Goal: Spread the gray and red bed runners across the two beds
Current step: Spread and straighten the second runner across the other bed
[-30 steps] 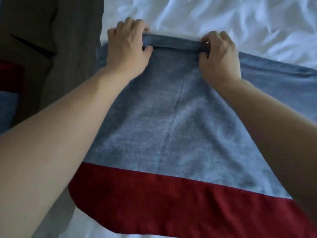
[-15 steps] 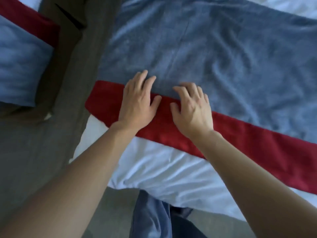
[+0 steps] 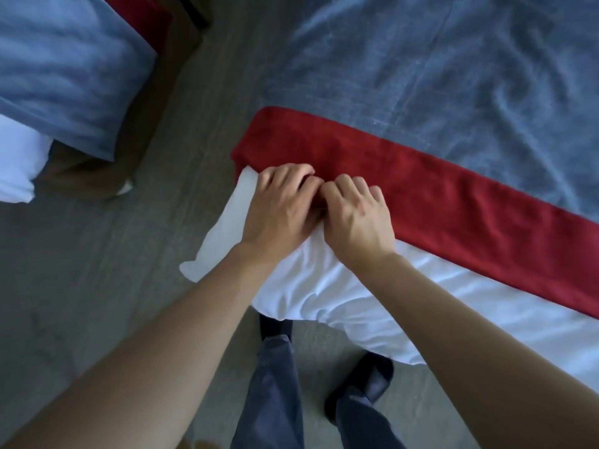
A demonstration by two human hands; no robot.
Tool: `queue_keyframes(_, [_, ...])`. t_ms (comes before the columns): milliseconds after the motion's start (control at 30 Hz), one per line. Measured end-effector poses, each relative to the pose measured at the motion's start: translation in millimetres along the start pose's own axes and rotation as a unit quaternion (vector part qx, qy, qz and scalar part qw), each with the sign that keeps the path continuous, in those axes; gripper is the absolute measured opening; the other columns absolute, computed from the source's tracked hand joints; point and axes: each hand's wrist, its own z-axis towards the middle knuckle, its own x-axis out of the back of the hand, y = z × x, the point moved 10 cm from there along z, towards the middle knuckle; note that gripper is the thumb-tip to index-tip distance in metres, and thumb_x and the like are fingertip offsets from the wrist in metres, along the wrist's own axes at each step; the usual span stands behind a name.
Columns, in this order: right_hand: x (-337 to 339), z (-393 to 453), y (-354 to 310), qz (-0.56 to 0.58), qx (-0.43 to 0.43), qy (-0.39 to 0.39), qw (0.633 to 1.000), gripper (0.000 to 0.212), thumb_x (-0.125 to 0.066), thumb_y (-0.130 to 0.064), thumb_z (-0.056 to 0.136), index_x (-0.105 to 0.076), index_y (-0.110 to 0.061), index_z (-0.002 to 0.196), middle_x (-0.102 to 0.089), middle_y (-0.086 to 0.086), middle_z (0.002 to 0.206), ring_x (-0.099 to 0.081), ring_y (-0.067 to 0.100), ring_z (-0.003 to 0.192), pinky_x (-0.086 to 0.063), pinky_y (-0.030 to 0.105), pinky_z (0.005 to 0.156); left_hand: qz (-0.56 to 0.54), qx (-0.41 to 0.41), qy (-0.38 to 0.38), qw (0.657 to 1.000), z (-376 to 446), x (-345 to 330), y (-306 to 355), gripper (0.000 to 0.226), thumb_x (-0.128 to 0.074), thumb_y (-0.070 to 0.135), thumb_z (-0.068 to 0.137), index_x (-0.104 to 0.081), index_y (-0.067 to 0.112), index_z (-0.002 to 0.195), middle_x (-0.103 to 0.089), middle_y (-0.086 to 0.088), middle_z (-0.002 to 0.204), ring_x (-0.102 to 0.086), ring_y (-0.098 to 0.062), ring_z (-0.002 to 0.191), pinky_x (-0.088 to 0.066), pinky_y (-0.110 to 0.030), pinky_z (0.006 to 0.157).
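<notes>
A gray bed runner (image 3: 421, 69) with a red band (image 3: 460, 196) along its near edge lies across the bed on the right, over the white sheet (image 3: 363, 306). My left hand (image 3: 282, 209) and my right hand (image 3: 356, 215) sit side by side at the red band's near edge, close to the bed's left corner. Both have their fingers curled onto the hem and grip it; the thumbs are hidden underneath. A second gray and red runner (image 3: 61, 69) lies on the other bed at the upper left.
A strip of gray floor (image 3: 97, 286) runs between the two beds. The left bed's dark wooden base (image 3: 97, 176) juts into it. My legs in dark trousers (image 3: 272, 384) stand at the right bed's foot, below the overhanging sheet.
My hands left the runner's far gray edge, came back flat onto the red band, then slid to its near hem and curled their fingers on it. The view tilted down toward the floor.
</notes>
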Motion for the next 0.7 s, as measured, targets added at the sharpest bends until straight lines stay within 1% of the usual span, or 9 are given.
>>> queue_keyframes(33, [0,7,-3,-0.003,-0.006,0.015,1.000,0.015,-0.058,-0.005,0.080,-0.065,-0.011,0.093,-0.059,0.007,0.084,-0.055,0.031,0.077,-0.039,0.043,0.064,0.013,-0.002,0.019,1.000,6,2,-3,0.016,-0.062,0.024,0.087,-0.066,0.015,0.099,-0.064,-0.001,0.107,-0.061,-0.025,0.101,-0.040,-0.041,0.088])
queue_keyframes(100, [-1,21,-7,-0.008,-0.023,0.028,0.999,0.012,-0.060,-0.005,0.079,-0.064,-0.011,0.088,-0.059,0.007,0.082,-0.056,0.032,0.076,-0.038,0.043,0.064,0.034,0.002,0.038,0.999,13,4,-13,0.006,-0.062,0.019,0.086,-0.064,0.016,0.091,-0.063,0.000,0.094,-0.059,-0.026,0.089,-0.037,-0.040,0.082])
queue_keyframes(133, [-1,26,-9,-0.009,-0.030,0.029,0.999,0.011,-0.060,-0.006,0.078,-0.064,-0.011,0.088,-0.060,0.007,0.082,-0.056,0.032,0.076,-0.038,0.043,0.064,0.039,0.005,0.044,0.998,15,6,-20,0.003,-0.062,0.017,0.085,-0.064,0.017,0.088,-0.062,0.001,0.090,-0.058,-0.026,0.085,-0.036,-0.039,0.080])
queue_keyframes(200, [-5,38,-21,-0.012,-0.030,0.032,0.999,0.010,-0.059,-0.007,0.079,-0.064,-0.010,0.087,-0.060,0.007,0.081,-0.056,0.031,0.075,-0.039,0.043,0.064,0.045,0.020,0.051,0.997,16,11,-43,0.006,-0.060,0.015,0.084,-0.064,0.019,0.085,-0.061,0.001,0.085,-0.056,-0.026,0.082,-0.035,-0.040,0.078])
queue_keyframes(367, [-18,63,-58,-0.010,-0.012,0.037,0.999,0.010,-0.058,-0.008,0.084,-0.067,-0.011,0.084,-0.061,0.006,0.079,-0.056,0.030,0.073,-0.039,0.044,0.064,0.049,0.065,0.044,0.996,12,21,-100,0.013,-0.059,0.011,0.081,-0.065,0.022,0.084,-0.060,0.001,0.084,-0.057,-0.026,0.084,-0.032,-0.039,0.078])
queue_keyframes(467, [-28,74,-76,-0.008,-0.006,0.041,0.999,0.010,-0.060,-0.007,0.083,-0.068,-0.012,0.081,-0.061,0.006,0.077,-0.055,0.030,0.071,-0.040,0.044,0.064,0.047,0.099,0.045,0.993,2,21,-130,0.011,-0.059,0.012,0.086,-0.064,0.021,0.085,-0.061,0.000,0.085,-0.057,-0.025,0.083,-0.033,-0.039,0.077])
queue_keyframes(567, [-45,82,-95,-0.017,0.014,0.022,1.000,0.009,-0.059,-0.007,0.082,-0.067,-0.011,0.078,-0.061,0.006,0.076,-0.053,0.029,0.070,-0.037,0.042,0.063,0.041,0.119,0.040,0.991,-10,16,-149,0.008,-0.060,0.014,0.089,-0.064,0.019,0.084,-0.061,-0.001,0.084,-0.056,-0.026,0.081,-0.035,-0.040,0.074])
queue_keyframes(700, [-61,89,-106,-0.026,0.031,-0.005,0.999,0.012,-0.055,-0.010,0.085,-0.066,-0.011,0.079,-0.061,0.006,0.079,-0.052,0.029,0.072,-0.034,0.040,0.065,0.023,0.145,0.006,0.989,-19,4,-161,0.008,-0.056,0.015,0.091,-0.063,0.016,0.086,-0.061,-0.004,0.087,-0.055,-0.027,0.081,-0.036,-0.039,0.072])
